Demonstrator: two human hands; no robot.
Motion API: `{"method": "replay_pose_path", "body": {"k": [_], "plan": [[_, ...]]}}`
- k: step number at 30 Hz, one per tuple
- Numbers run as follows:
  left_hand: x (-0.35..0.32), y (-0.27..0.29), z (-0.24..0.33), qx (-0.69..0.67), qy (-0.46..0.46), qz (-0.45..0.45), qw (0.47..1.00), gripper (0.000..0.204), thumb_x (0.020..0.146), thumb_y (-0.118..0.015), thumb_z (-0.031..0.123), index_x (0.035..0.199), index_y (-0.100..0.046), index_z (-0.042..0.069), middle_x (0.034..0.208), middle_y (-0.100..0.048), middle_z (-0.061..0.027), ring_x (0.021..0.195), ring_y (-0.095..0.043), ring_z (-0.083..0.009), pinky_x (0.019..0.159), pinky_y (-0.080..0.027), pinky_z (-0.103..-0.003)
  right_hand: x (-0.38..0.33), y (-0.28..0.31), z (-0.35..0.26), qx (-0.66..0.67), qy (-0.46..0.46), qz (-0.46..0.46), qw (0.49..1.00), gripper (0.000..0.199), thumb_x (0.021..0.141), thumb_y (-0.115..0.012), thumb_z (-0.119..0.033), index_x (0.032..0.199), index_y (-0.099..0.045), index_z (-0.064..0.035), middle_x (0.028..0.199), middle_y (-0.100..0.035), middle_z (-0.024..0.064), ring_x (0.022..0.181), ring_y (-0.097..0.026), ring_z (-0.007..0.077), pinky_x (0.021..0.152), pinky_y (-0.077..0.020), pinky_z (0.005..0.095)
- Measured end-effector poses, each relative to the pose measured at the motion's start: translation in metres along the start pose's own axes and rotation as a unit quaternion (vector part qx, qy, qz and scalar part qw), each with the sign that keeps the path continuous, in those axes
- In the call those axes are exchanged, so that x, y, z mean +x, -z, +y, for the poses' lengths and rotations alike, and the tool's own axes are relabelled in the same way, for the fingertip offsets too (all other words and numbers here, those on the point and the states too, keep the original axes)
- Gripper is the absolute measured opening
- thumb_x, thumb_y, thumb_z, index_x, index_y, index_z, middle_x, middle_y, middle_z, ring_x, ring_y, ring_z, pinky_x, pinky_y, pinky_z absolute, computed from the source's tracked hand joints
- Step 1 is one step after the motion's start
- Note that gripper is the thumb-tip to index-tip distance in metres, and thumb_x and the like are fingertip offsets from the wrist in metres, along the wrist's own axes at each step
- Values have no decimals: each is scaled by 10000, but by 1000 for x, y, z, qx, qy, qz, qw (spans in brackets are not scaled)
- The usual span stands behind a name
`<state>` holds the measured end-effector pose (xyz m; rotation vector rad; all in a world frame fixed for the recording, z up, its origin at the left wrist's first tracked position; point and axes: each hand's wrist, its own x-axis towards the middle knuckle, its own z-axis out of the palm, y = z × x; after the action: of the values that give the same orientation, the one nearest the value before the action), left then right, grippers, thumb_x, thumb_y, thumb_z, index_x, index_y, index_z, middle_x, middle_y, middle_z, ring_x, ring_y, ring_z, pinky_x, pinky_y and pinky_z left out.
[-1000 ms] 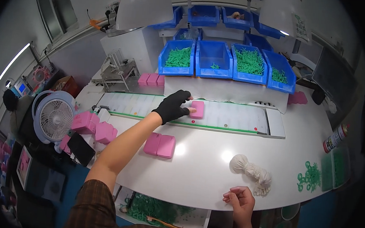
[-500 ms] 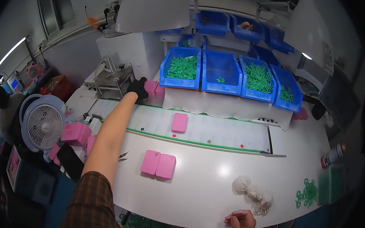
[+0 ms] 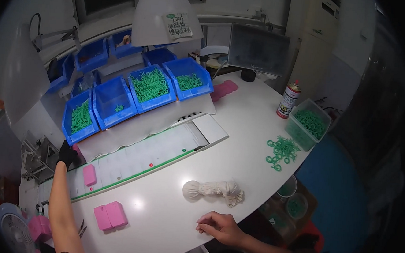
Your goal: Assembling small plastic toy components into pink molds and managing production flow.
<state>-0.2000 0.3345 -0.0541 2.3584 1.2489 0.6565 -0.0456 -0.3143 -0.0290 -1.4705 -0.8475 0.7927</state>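
Observation:
My left hand [image 3: 67,155], in a black glove, reaches to the far left, beside a pink block [image 3: 79,153] at the foot of the blue bins. Its fingers are too dark to make out. My bare right hand [image 3: 220,227] rests over the table's front edge, fingers curled together against the thumb, with nothing visible in them. Just beyond it lies a tied off-white cloth bundle [image 3: 212,189]. One pink block [image 3: 89,175] lies on the long white track [image 3: 134,161] with green edging. Two more pink blocks [image 3: 111,215] sit side by side on the table.
Blue bins [image 3: 114,105], most with green pieces, line the back. A metal fixture [image 3: 40,159] stands far left; tweezers [image 3: 82,229] lie near my left forearm. At right are green rings [image 3: 282,151], a clear tub [image 3: 308,124] and a spray can [image 3: 289,99]. A lamp [image 3: 168,18] overhangs.
The view has swung to the right, bringing the monitor, spray can and clear tub fully in. My left hand stays by the pink blocks; my right hand stays near the cloth bundle.

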Motion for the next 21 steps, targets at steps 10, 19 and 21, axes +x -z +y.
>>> {"method": "replay_pose_path", "body": {"k": [10,19,21], "plan": [[-79,64,27,-1,-165,221,961,473,701,-565,-25,1164,-496,46,1128,-526,-117,1058,-539,-253,906,-446,-354,-4,-3,0,-11,56,-27,998,157,901,-589,-74,1026,-575,21,884,-679,99,800,-672,141,726,-532,263],[-244,104,163,-53,-252,29,966,240,896,-575,171,1104,-573,52,1063,-589,-123,967,-587,-238,854,-459,-323,-43,66,-54,-2,156,163,974,60,914,-561,-25,954,-544,15,808,-620,69,746,-589,113,712,-492,249],[-274,84,172,-7,-303,4,953,321,901,-581,251,1161,-557,64,1135,-564,-133,1050,-549,-263,902,-438,-345,-49,82,-60,-23,156,169,973,60,919,-562,-42,954,-547,3,797,-610,59,748,-588,112,699,-482,244]]}}
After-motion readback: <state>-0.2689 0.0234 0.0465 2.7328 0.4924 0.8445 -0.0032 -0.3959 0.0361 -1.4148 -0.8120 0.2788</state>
